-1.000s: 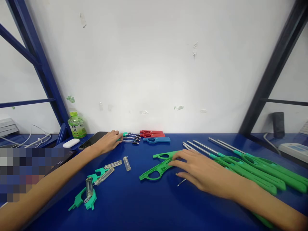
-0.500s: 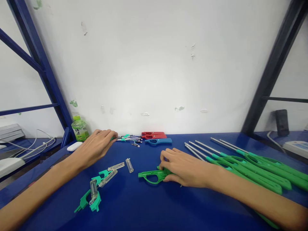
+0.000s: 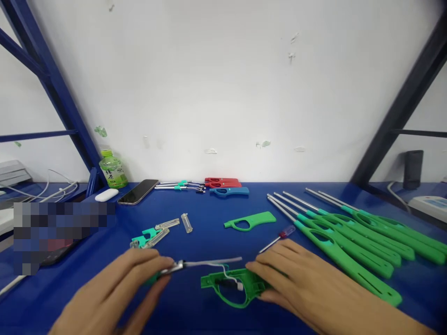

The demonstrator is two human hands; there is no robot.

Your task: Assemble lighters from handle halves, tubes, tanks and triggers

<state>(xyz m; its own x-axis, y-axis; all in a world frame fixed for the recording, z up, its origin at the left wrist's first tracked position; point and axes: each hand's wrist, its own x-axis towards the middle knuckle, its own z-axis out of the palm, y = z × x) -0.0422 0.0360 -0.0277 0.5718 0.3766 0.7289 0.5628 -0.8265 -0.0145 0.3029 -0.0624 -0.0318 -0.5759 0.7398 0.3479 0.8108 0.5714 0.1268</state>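
Note:
My left hand (image 3: 129, 288) pinches the metal tube (image 3: 171, 268) of a lighter nozzle assembly, with a bit of teal plastic at the fingers. From its end a thin clear hose and a white wire (image 3: 223, 270) reach right, over an open green lighter shell half (image 3: 230, 298). My right hand (image 3: 282, 274) grips that shell by its handle end, its hollow side up; the palm hides the rest. A second green shell half (image 3: 253, 221) lies behind. Just beyond my right fingers is a screwdriver (image 3: 279, 238) with a red and clear handle.
Several assembled green lighters (image 3: 352, 256) fan out on the right. Clear fuel tanks (image 3: 186, 223) and teal triggers (image 3: 143, 238) lie left of centre. At the back are red shells (image 3: 221, 182), a blue shell (image 3: 228, 191), more nozzles (image 3: 171, 187), a phone (image 3: 138, 191) and a bottle (image 3: 113, 171).
My left hand has come from the nozzles at the back to the front, carrying one. My right hand and the green shell are nearer; the second shell half and screwdriver now show.

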